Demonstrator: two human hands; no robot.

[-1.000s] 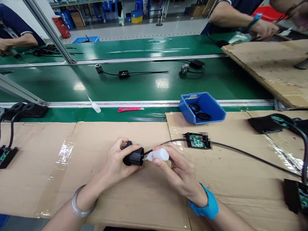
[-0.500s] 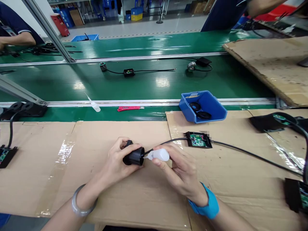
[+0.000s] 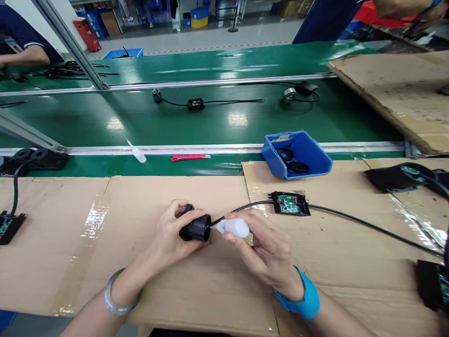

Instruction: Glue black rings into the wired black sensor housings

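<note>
My left hand (image 3: 175,231) is closed around a short black cylindrical housing (image 3: 199,228), its open end turned to the right. Between the thumb and fingers of my right hand (image 3: 264,245) is a small white glue bottle (image 3: 235,227), tilted with its thin nozzle at the mouth of the housing. Whether the tip is inside the mouth, I cannot tell. A black cable (image 3: 245,206) runs from the housing to an open black case with a green circuit board (image 3: 290,203), lying on the cardboard (image 3: 196,290) to the right.
Behind the cardboard stands a blue bin (image 3: 297,154) with black rings. A red utility knife (image 3: 190,157) and another white bottle (image 3: 138,154) lie near the metal rail. More cased boards (image 3: 433,283) lie at right. On the green conveyor (image 3: 196,128) are wired parts; two people work beyond.
The wired parts on the green conveyor have shifted to the right. My right hand and the bottle have moved very slightly right; my left hand keeps its place.
</note>
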